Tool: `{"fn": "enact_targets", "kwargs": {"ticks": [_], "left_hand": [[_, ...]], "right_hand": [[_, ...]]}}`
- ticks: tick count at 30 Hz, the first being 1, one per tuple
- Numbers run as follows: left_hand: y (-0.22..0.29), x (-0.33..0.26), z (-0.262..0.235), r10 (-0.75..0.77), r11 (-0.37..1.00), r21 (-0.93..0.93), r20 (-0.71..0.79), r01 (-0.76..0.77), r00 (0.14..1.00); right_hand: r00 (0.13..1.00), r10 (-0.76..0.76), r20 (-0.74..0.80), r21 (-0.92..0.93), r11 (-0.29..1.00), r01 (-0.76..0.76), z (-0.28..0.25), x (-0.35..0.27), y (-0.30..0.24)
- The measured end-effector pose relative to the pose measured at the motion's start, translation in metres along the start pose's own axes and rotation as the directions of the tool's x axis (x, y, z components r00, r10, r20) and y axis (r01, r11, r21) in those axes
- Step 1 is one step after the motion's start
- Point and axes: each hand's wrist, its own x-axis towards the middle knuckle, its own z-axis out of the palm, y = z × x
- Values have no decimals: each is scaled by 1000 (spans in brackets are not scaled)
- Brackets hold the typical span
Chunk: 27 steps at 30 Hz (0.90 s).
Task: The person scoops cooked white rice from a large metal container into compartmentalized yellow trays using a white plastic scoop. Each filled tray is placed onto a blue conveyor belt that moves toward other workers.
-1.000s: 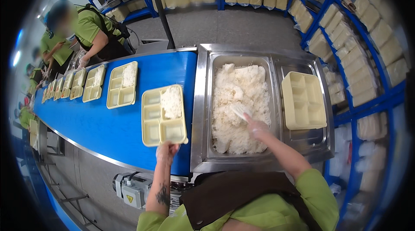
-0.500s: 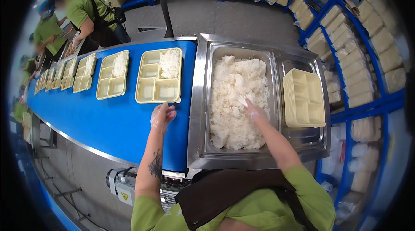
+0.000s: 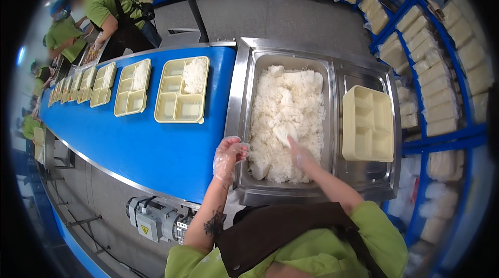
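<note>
My right hand, in a clear glove, is closed on a white rice paddle, whose blade is down in the cooked rice. The rice heaps in a deep steel pan. My left hand, also in a clear glove, is by the left rim of the steel counter near the belt's end, holding nothing, its fingers loosely bent and apart. The nearest cream compartment tray lies on the blue conveyor belt, with rice in its far right compartment.
Several similar trays line the belt toward the far left, where co-workers in green shirts stand. Right of the rice is a stack of cream trays. A motor sits below the belt; blue shelves hold wrapped packs at the right.
My left hand has moved right, from the nearest tray's front edge to the counter rim. My right hand has drawn the paddle nearer through the rice. Trays on the belt have shifted slightly left.
</note>
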Motion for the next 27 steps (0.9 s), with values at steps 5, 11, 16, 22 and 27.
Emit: {"fn": "enact_targets", "kwargs": {"ticks": [5,11,16,22,27], "left_hand": [[-12,-9,-13,84,993,88,-26,-82,996],[-56,-6,20,332,809,448,187,-381,925],[-38,-5,91,530,221,613,578,-759,621],[-39,-11,200,69,-164,454,891,-876,449],[-72,-5,235,-47,-271,410,898,-871,437]], "right_hand": [[995,-71,-75,317,944,92,-37,-10,5],[991,86,-101,593,805,-10,-65,97,1],[831,-431,-352,133,856,500,10,38,12],[981,-18,-193,143,989,47,-14,47,14],[976,-99,-192,3,995,102,22,18,4]]}}
